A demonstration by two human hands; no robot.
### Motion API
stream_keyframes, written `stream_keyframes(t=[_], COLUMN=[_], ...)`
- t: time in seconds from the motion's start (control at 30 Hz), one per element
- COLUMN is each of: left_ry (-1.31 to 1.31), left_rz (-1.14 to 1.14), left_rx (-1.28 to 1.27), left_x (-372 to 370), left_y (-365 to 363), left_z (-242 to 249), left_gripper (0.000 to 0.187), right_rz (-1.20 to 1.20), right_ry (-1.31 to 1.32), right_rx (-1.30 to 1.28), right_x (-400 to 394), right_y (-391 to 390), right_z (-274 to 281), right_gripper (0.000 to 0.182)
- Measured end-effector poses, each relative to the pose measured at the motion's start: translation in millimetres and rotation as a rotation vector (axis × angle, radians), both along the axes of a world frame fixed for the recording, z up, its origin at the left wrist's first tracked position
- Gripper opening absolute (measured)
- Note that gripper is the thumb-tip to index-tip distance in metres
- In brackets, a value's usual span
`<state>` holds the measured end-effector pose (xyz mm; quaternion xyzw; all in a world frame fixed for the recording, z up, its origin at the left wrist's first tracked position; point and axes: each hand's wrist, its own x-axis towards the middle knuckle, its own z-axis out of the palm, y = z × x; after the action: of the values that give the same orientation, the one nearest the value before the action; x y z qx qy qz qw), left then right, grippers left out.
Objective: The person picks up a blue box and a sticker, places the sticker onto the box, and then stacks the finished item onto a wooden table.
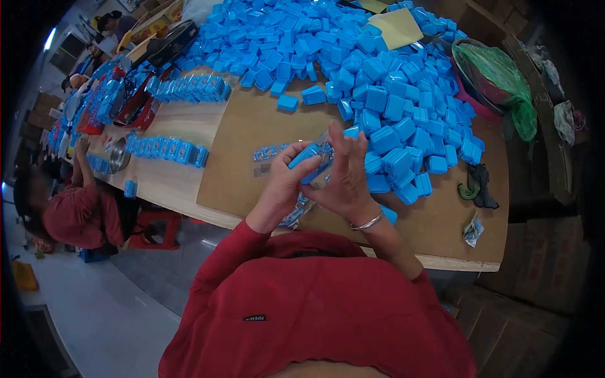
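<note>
My left hand [283,184] is wrapped round a small blue plastic box [305,155], its thumb lying along the side. Close against it is my right hand [348,183], with its fingers stretched upward and its thumb toward the box. Between the hands shows a clear, printed piece of film [325,153]; whether the right fingers touch it I cannot make out. A strip of small printed stickers [268,152] lies on the brown board behind my left hand. More printed film [296,214] sits beneath my hands, partly covered by them.
A big heap of blue boxes [397,107] spreads across the board [246,120], with a yellow card [397,29] on top. Rows of wrapped boxes [167,150] stand at left. A green bag [498,69] covers a basin at right. A co-worker [82,211] sits at left.
</note>
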<state>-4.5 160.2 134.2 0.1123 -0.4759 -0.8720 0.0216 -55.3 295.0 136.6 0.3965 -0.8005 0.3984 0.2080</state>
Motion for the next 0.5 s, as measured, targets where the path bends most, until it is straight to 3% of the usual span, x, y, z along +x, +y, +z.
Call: stream_keyframes(t=[0.1, 0.5], left_ry=[0.043, 0.038], left_rz=[0.075, 0.088], left_rx=[-0.12, -0.06], left_x=[3, 27], left_y=[3, -3], left_z=[2, 5], left_gripper=[0.04, 0.043], right_rz=[0.036, 0.14], right_ry=[-0.041, -0.069], right_rx=[-0.044, -0.131], right_x=[-1, 4], right_y=[1, -3], right_z=[-1, -3], right_gripper=[0.112, 0.102])
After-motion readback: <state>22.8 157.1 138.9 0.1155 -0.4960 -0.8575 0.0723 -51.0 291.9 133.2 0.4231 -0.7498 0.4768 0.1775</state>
